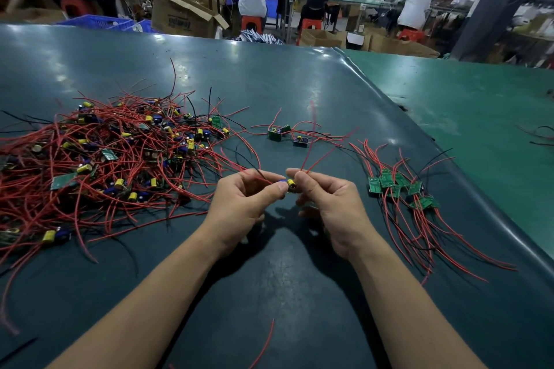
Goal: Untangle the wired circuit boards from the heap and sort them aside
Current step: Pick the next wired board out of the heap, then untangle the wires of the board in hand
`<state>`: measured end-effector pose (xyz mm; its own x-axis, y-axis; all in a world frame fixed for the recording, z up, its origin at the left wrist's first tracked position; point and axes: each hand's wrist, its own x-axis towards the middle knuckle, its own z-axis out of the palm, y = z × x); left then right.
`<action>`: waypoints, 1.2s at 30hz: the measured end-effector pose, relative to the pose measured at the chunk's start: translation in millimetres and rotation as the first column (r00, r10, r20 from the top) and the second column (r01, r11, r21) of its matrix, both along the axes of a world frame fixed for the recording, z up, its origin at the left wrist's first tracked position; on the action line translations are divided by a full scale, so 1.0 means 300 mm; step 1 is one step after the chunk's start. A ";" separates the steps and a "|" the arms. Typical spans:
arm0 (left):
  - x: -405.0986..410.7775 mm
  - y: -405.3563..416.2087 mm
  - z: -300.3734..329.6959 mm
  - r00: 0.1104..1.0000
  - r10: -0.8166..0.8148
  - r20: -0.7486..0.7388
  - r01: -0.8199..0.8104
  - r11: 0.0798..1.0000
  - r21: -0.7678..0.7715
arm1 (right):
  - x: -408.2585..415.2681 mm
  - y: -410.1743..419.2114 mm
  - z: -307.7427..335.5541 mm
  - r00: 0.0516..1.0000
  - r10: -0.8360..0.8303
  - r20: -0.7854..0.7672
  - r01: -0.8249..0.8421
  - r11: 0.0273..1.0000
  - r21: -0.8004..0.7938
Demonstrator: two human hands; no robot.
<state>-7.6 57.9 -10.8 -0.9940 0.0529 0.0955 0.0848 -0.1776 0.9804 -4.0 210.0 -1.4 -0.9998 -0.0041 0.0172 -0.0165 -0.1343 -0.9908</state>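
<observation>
A large heap of small circuit boards (99,159) with yellow and blue capacitors and tangled red and black wires covers the left of the dark table. In the middle, just above the table, my left hand (239,207) and my right hand (326,207) pinch one small board (289,183) between them; its yellow capacitor shows between the fingertips. Red wires rise from my right fingertips and others trail from my left hand back toward the heap. A sorted bundle of green boards (398,187) lies to the right, wires trailing toward me.
Two or three loose boards (287,136) lie beyond my hands. A single red wire (266,344) lies near the front edge. The dark mat (269,75) ends at a raised edge on the right, next to a green table (464,105). Seated people work at benches behind.
</observation>
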 end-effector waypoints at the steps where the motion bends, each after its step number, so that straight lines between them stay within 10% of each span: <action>1: -0.001 -0.003 -0.001 1.000 -0.009 0.007 0.009 1.000 -0.006 | -0.001 0.002 0.001 1.000 0.000 0.011 0.000 1.000 -0.019; 18: -0.006 -0.001 0.008 0.973 0.177 -0.145 -0.182 0.983 -0.021 | -0.053 0.083 0.016 0.926 -0.322 0.197 0.376 0.828 -0.416; 25: -0.013 -0.016 0.007 0.989 0.137 -0.062 -0.132 0.988 0.080 | -0.056 0.101 0.023 0.942 -0.044 0.332 0.276 0.665 -0.695; 31: -0.007 -0.016 0.008 0.995 0.077 -0.059 -0.076 0.997 0.010 | -0.063 0.084 -0.003 0.846 -0.526 0.093 0.533 0.819 -0.214; 36: -0.012 -0.026 0.004 0.997 0.079 -0.024 -0.079 0.997 0.000 | -0.056 0.082 0.006 0.871 -0.488 0.056 0.487 0.842 -0.234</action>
